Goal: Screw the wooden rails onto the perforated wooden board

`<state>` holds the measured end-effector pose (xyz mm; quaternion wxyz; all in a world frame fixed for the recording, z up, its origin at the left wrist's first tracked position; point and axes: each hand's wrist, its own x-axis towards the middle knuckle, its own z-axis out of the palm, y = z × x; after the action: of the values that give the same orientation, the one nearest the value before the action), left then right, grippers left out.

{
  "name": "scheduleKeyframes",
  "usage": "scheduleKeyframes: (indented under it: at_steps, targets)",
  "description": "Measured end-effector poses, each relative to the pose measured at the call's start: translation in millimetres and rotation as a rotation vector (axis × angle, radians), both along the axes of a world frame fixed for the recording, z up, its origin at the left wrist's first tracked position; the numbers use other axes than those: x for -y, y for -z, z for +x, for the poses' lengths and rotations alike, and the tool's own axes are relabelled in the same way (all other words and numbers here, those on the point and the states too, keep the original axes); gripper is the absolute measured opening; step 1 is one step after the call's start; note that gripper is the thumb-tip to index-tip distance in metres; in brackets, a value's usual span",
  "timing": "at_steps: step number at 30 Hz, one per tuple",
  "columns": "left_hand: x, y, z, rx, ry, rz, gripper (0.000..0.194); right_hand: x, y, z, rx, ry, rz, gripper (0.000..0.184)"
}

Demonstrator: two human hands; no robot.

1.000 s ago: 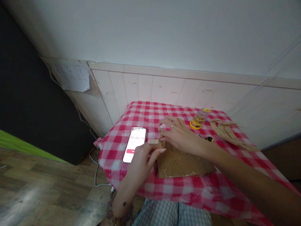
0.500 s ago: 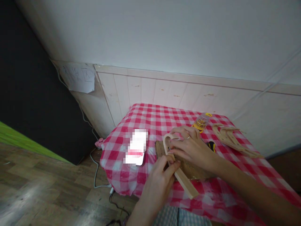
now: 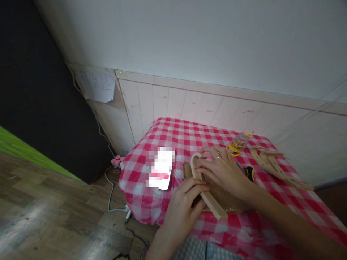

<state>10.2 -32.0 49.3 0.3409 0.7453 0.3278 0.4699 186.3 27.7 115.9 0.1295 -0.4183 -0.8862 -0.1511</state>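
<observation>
A hooked wooden piece (image 3: 197, 174) sits over the board (image 3: 235, 205) at lower centre of the frame. The left hand (image 3: 187, 198) clamps it midway; the right hand (image 3: 222, 169) curls beside its bend, grip unclear. Positioning seems in hand; the next move calls for steadiness.

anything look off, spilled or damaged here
No spill shows on the checked tablecloth. What stands out is behind it: brownish marks on the white wall panelling, perhaps worn paint or knots, breaking up its pale surface.
</observation>
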Motion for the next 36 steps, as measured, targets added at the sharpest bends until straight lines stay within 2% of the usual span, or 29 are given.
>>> scheduleKeyframes:
  at_steps: [2, 6, 11, 15, 20, 27, 36]
  targets:
    - [-1.1, -3.0, -2.5, -0.045, -0.005, 0.005, 0.024, 1.5, -0.3, -3.0, 0.051, 0.005, 0.003, 0.008]
    - [-2.2, -6.2, -5.5, -0.090, 0.010, -0.003, 0.027, 2.5, -2.6, -6.0, 0.127, -0.010, 0.002, 0.013]
    - [5.2, -1.3, -5.0, -0.166, -0.073, 0.076, 0.036, 0.0, -4.1, -6.1, 0.165, -0.044, -0.017, 0.018]
    - [9.7, 1.4, -5.2, -0.257, -0.122, 0.129, 0.041, -0.3, -8.3, -10.5, 0.197, -0.125, -0.018, 0.017]
    - [5.8, 3.8, -7.8, -0.291, -0.088, 0.141, 0.044, -0.9, -16.5, -18.9, 0.303, -0.175, -0.001, 0.013]
    - [-3.0, 10.1, -11.8, -0.304, -0.006, 0.189, 0.049, -6.3, -13.2, -17.7, 0.384, -0.223, 0.069, 0.011]
    - [-0.5, 7.2, -10.7, -0.327, -0.036, 0.220, 0.046, -13.4, -12.2, -21.0, 0.368, -0.298, 0.013, 0.005]
